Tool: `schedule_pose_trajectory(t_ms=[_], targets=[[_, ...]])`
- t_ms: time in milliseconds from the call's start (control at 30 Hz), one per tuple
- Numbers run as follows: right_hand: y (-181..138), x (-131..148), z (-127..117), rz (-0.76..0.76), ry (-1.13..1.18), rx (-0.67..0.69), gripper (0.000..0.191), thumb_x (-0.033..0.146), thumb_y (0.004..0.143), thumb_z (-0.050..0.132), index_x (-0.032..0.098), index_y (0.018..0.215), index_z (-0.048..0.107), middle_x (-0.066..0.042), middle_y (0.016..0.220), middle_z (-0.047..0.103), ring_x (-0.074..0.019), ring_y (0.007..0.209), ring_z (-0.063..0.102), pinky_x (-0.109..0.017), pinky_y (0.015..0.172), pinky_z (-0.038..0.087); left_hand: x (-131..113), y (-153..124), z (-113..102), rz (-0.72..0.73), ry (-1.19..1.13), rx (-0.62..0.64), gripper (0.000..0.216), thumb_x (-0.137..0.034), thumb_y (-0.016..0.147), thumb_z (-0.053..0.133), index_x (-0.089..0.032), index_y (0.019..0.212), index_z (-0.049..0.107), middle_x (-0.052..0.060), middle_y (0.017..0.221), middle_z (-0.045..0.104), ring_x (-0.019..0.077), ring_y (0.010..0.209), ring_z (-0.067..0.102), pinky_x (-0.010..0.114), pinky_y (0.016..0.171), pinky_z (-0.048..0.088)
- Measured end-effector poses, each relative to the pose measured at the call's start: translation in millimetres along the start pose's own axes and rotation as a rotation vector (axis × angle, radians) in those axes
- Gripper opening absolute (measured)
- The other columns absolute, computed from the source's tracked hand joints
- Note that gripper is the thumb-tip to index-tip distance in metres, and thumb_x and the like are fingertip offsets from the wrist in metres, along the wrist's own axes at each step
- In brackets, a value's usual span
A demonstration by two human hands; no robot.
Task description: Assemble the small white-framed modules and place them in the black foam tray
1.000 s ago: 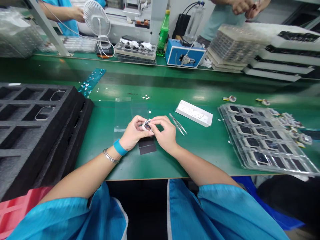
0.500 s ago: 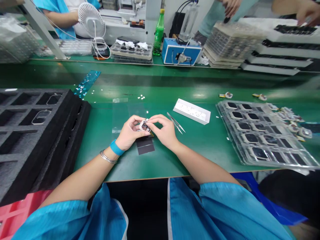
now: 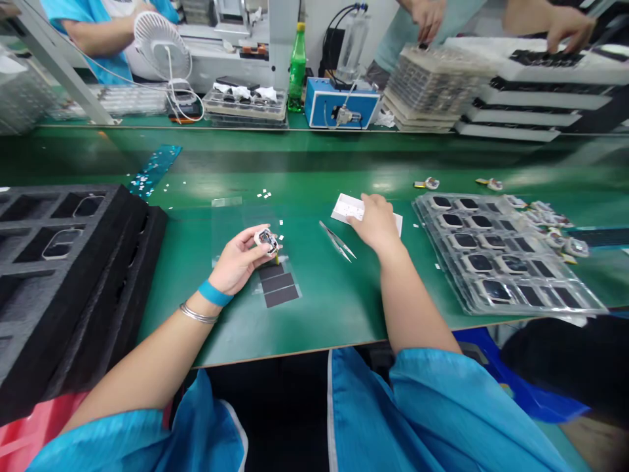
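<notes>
My left hand point(image 3: 238, 261) is closed round a small white-framed part point(image 3: 266, 239) with dark insides, held just above the green table. Under it lie dark rectangular strips point(image 3: 278, 288) on a clear sheet. My right hand point(image 3: 376, 221) rests over the shallow white tray point(image 3: 344, 208) of tiny pieces, fingers curled down into it; what they touch is hidden. Metal tweezers point(image 3: 337, 241) lie on the table between the two hands, held by neither.
Black foam trays point(image 3: 63, 262) with empty pockets fill the left. A clear blister tray point(image 3: 496, 262) of similar parts lies at right, with loose parts beyond it. Across the table stand a fan, a green bottle, a blue box and stacked trays, where other people's hands work.
My right hand let go of the small part and moved right and away to the white tray. My left hand kept the part. The view shifted slightly left.
</notes>
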State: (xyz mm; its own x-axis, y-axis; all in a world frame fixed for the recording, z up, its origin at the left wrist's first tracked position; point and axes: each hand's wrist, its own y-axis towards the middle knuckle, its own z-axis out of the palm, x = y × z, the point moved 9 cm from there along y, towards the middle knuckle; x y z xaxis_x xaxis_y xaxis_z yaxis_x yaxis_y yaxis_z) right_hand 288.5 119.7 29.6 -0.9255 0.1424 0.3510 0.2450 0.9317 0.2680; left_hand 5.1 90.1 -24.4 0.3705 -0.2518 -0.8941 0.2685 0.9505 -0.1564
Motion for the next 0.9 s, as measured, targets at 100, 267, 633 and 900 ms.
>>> schedule_pose_trajectory(t_ms=[100,267,633,900], targets=[[5.1,-15.1,14.2,0.062,-0.071,0.120,0.031,0.017,0.083,0.062,0.011,0.112,0.071,-0.017,0.120,0.064,-0.0317,0.113,0.060,-0.042,0.098,0.047,0.1,-0.1,-1.7,-0.047,-0.052,0.007,0.051,-0.026,0.065,0.087,-0.019,0.111,0.066,0.005,0.105,0.073,0.0177,0.094,0.071,0.031,0.088,0.059],[-7.4,24.2,31.8,-0.077,-0.028,0.128,0.023,0.010,0.082,0.055,0.015,0.091,0.076,-0.013,0.095,0.073,-0.0278,0.091,0.067,-0.039,0.085,0.051,-1.6,3.0,-0.9,-0.044,-0.100,0.086,0.051,-0.023,0.062,0.088,-0.020,0.108,0.066,0.005,0.107,0.073,0.0174,0.091,0.072,0.030,0.084,0.060],[-99.0,141.3,-1.1,-0.609,0.714,-0.070,0.006,0.023,0.087,0.065,0.022,0.085,0.071,-0.004,0.090,0.072,-0.0180,0.087,0.067,-0.034,0.082,0.054,-8.3,2.7,6.6,0.117,-0.030,0.157,0.060,-0.018,0.050,0.093,-0.019,0.097,0.055,0.001,0.090,0.070,0.0135,0.076,0.069,0.024,0.068,0.058],[-103.2,138.9,3.9,-0.645,0.702,-0.124,0.008,0.022,0.086,0.064,0.022,0.085,0.072,-0.005,0.092,0.072,-0.0176,0.088,0.068,-0.034,0.083,0.055,-16.4,1.2,5.6,0.263,0.091,0.115,0.064,-0.017,0.047,0.094,-0.019,0.095,0.051,0.001,0.089,0.071,0.0123,0.080,0.068,0.023,0.076,0.055]])
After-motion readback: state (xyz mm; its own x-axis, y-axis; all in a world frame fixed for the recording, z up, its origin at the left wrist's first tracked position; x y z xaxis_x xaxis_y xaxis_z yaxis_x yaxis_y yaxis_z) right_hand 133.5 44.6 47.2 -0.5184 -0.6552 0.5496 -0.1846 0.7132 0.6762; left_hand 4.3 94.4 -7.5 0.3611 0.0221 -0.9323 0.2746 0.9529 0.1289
